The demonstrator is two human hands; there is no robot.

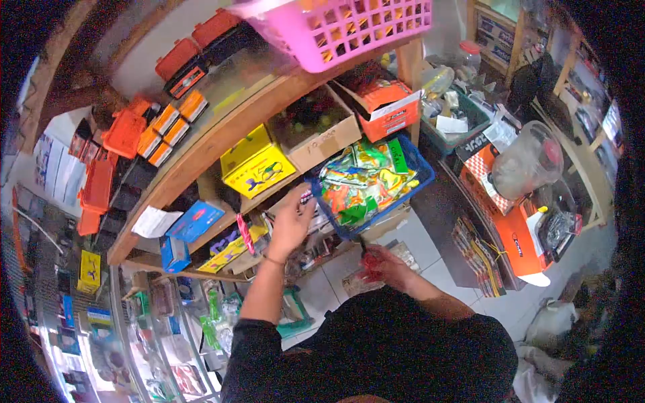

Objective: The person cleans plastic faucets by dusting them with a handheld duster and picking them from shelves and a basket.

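Note:
My left hand (293,220) is raised at the left side of a blue plastic basket (386,219), its fingers stretched out and nothing seen in them. Whether its fingertips touch the basket's rim I cannot tell. Inside the basket lie colourful plastic packets (363,176) in orange, yellow, white and green. Below the basket's front edge, my right hand (392,266) is closed around a red-handled tool (369,262) with a dark, narrow shaft pointing up toward the basket. The exact kind of tool does not show.
Overhead juts a pink basket (366,30) on the wooden shelf (222,121). A yellow box (259,164), a cardboard box (326,144) and an orange box (386,111) stand behind. To the right are a clear plastic jar (527,164) and bundled packets (478,258).

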